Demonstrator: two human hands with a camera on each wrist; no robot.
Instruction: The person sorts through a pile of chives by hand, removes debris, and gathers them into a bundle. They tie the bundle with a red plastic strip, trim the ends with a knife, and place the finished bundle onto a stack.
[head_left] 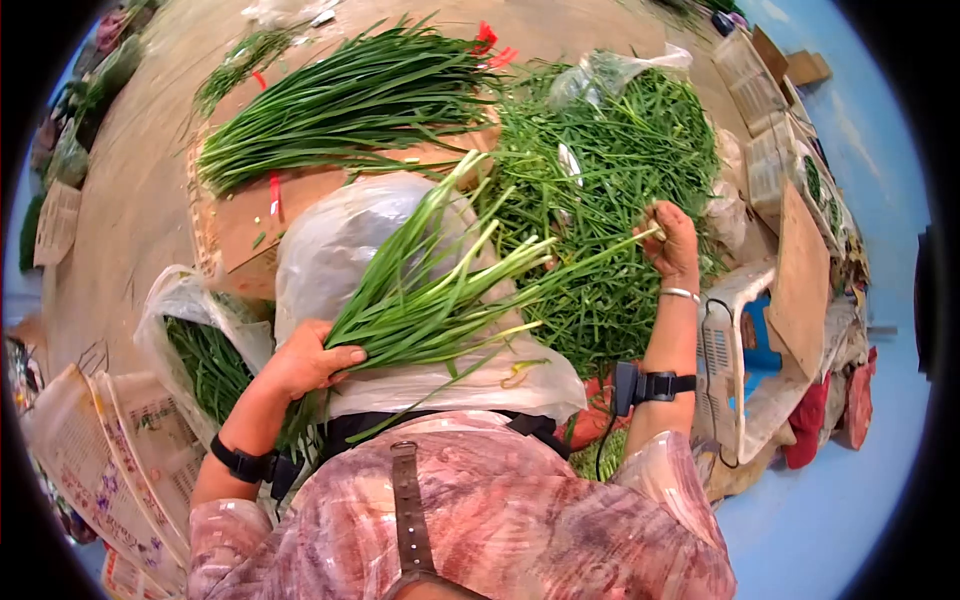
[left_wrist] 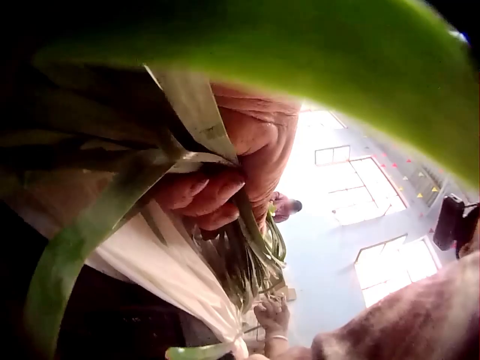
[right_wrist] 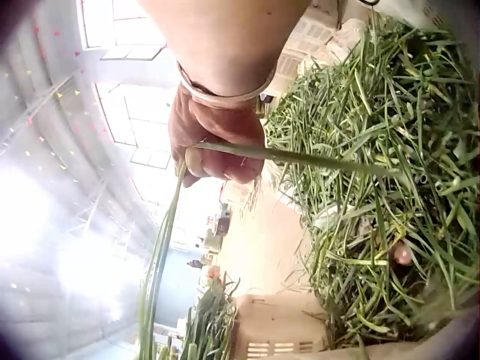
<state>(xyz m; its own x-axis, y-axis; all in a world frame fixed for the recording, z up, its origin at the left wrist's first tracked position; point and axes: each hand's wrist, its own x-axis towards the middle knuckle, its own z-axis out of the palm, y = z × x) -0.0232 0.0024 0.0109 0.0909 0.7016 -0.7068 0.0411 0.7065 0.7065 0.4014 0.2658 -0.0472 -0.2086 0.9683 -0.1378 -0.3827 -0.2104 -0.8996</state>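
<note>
My left hand (head_left: pixel 305 360) grips a loose bunch of garlic chives (head_left: pixel 430 300) near its leafy end, thumb lying over the leaves. Their pale stem ends fan out up and to the right, above a clear plastic sheet (head_left: pixel 325 235) spread on the lap. Off to the right, my right hand (head_left: pixel 675 240) pinches a few chive stalks by their pale ends, drawn out sideways from the bunch. In the right wrist view, the curled fingers (right_wrist: pixel 225 161) hold these thin stalks. Leaves partly hide the left hand (left_wrist: pixel 259 142) in its wrist view.
A neat pile of chives (head_left: pixel 350 95) lies on cardboard (head_left: pixel 245 225) ahead. Beneath my right hand spreads a big heap of loose leaves (head_left: pixel 625 160). At left stands a plastic bag (head_left: pixel 165 290) of greens; at right, a white crate (head_left: pixel 725 350) and a cardboard sheet (head_left: pixel 803 280).
</note>
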